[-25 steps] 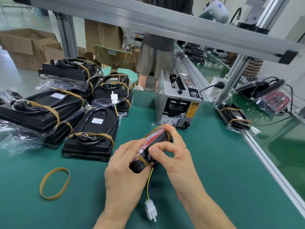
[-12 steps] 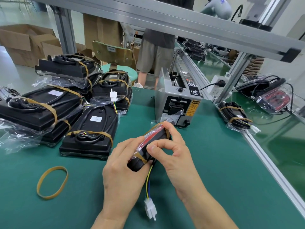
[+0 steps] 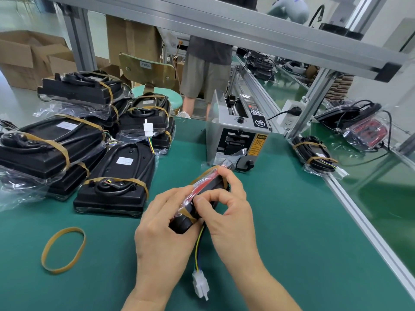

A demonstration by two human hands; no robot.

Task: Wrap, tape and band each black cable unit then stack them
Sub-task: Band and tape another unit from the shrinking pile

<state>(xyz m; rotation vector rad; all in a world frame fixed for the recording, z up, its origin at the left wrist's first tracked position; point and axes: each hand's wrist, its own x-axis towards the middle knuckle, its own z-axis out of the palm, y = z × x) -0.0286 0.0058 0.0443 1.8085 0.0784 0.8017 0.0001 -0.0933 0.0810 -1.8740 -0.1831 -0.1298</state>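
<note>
Both forearms enter from six o'clock, bare, with no sleeve showing. The left hand (image 3: 161, 230) and right hand (image 3: 233, 218) wear no gloves or rings.

Hidden: the middle of the black plastic-wrapped cable unit (image 3: 203, 199), behind both hands.
Cut off: clear-bagged black unit (image 3: 6, 125) at left edge.
Unreadable: white label (image 3: 124, 161).

Chair back (image 3: 147, 69) sticker reads "2780323", uncertain. Tape dispenser (image 3: 235, 135) carries yellow warning label (image 3: 256, 144); small print illegible.
</note>
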